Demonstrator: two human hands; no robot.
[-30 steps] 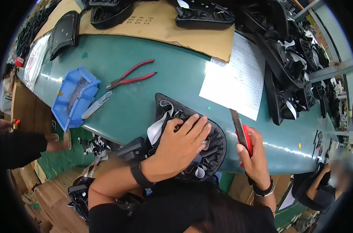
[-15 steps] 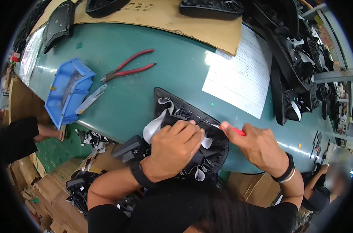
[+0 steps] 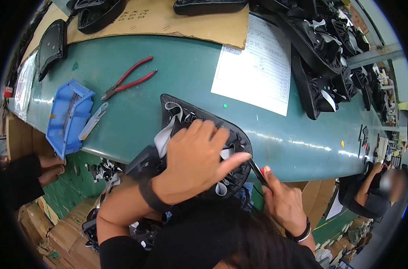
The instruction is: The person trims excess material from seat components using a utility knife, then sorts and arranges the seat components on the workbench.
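Observation:
A black padded panel (image 3: 234,130) with gathered fabric and white-grey strips lies at the table's near edge. My left hand (image 3: 192,157) rests over it with fingers bent downward and thumb stretched to the right. The fingertips are partly hidden against the gathered fabric. My right hand (image 3: 284,204) is closed around a red-handled tool (image 3: 259,171) with a thin dark shaft; its exact kind I cannot make out. The shaft points up and left, its tip close to my left thumb at the panel's right edge.
Red-handled cutting pliers (image 3: 130,80), a utility knife (image 3: 94,121) and a blue bin (image 3: 69,119) are on the left. Beyond the panel lie a printed sheet (image 3: 253,71) and cardboard (image 3: 159,20). Black padded pieces (image 3: 307,54) are piled right. A co-worker (image 3: 370,193) sits at far right.
My right hand has drawn down and toward me with the tool. The left thumb has swung out to the right. The view has shifted, so table items appear further left.

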